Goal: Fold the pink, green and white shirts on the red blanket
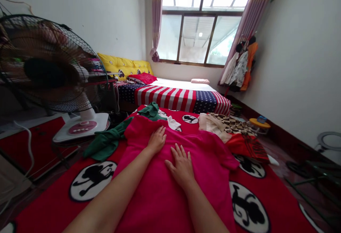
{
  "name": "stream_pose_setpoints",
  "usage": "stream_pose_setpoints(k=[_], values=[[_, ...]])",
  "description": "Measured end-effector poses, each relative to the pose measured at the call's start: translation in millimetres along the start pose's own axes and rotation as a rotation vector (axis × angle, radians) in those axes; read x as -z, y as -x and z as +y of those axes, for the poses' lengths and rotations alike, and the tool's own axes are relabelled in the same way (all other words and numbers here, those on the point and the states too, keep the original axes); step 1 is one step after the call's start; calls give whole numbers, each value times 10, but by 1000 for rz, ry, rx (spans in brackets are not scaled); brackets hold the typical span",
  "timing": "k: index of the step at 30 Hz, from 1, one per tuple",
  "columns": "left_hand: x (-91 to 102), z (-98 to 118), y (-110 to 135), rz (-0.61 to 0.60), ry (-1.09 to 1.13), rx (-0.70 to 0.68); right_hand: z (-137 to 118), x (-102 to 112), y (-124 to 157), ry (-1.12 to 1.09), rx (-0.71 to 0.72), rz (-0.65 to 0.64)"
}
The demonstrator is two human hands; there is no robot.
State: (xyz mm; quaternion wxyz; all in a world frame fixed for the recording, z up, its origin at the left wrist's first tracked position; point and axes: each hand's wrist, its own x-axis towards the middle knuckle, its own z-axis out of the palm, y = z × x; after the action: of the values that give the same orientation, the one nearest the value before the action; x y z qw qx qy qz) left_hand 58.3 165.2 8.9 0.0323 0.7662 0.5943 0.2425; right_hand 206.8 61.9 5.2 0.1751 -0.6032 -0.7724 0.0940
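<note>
A bright pink shirt [170, 194] lies spread out on a red blanket with black-and-white round figures [87, 183]. My left hand [157, 139] lies flat on the upper part of the shirt, fingers stretched out. My right hand [181, 164] rests flat on the shirt's middle, fingers spread. Neither hand holds anything.
A green garment [106, 142] lies left of the shirt, and a pile of beige, patterned and red clothes [234, 130] lies to the right. An electric fan [50, 69] stands at the left. A bed with a stars-and-stripes cover [176, 98] stands behind, under a window.
</note>
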Motion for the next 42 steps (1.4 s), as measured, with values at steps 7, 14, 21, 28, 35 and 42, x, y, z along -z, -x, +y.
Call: stream_pose_setpoints(k=[7,14,21,28,35,42], values=[[-73,-26,57,-78,-50,-6,-40,31,-12,-56,-85,-37],[-94,-30,54,-93,-44,-15,109,375,-276,9,-47,-93],[-71,-48,67,-103,16,-66,385,684,-952,186,-93,63],[-24,-14,89,-109,9,-75,552,564,-1282,296,-108,-68],[-73,-32,83,-70,-14,-81,616,548,-1358,353,-155,57],[-95,-45,89,-81,-21,-71,506,383,-1006,354,-3,220]])
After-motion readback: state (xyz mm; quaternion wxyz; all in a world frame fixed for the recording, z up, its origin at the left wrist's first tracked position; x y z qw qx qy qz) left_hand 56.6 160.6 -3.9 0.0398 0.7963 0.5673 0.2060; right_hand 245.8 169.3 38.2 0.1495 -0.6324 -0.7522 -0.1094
